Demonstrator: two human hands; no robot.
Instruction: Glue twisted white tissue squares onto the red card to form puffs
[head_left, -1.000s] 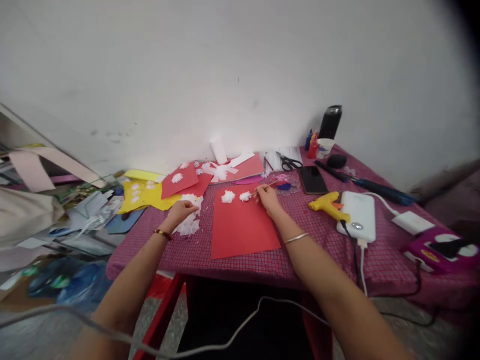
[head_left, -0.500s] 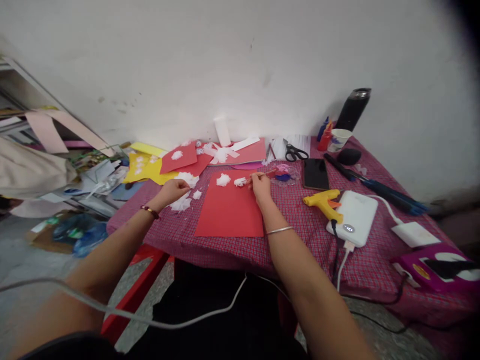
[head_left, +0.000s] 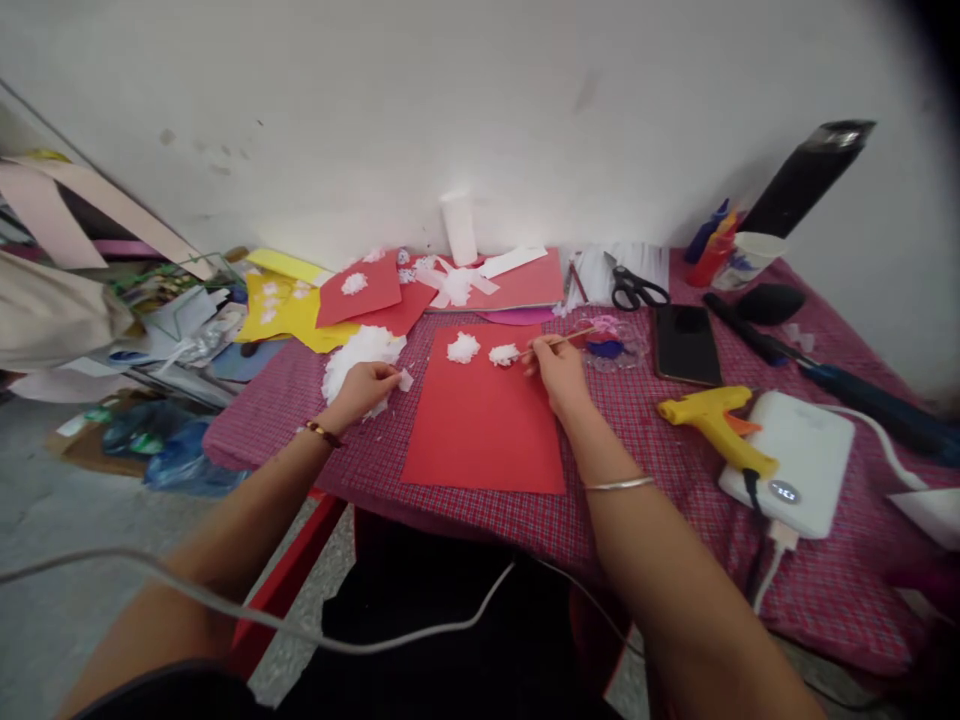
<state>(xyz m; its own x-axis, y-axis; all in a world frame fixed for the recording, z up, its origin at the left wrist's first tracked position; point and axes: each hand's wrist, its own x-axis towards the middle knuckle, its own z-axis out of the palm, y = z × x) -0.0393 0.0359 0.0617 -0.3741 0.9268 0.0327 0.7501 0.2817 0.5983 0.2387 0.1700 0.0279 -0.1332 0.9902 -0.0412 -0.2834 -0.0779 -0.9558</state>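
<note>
A red paper sheet [head_left: 484, 430] lies on the checked tablecloth, with two fluffy white paper clusters near its top, a left cluster [head_left: 463, 348] and a right cluster [head_left: 504, 355]. My right hand [head_left: 559, 370] pinches a thin stick [head_left: 582, 333] just right of the second cluster. The stick's lower tip points toward that cluster; whether it touches cannot be told. My left hand [head_left: 367, 388] is closed at the fingertips on a small white paper piece [head_left: 406, 380], left of the sheet. Beneath and behind this hand spreads a pile of white paper pieces [head_left: 367, 348], partly covered.
Scissors [head_left: 636, 290], a black phone [head_left: 686, 343], a yellow glue gun [head_left: 716, 420] and a white power bank [head_left: 810, 470] lie to the right. A paper cup [head_left: 750, 262] and black flask [head_left: 802, 180] stand behind. Yellow paper [head_left: 289, 318] lies back left.
My left hand has moved over the white pile and now shows a small paper piece at its fingertips. My right hand still holds the stick beside the right cluster. The camera view has shifted.
</note>
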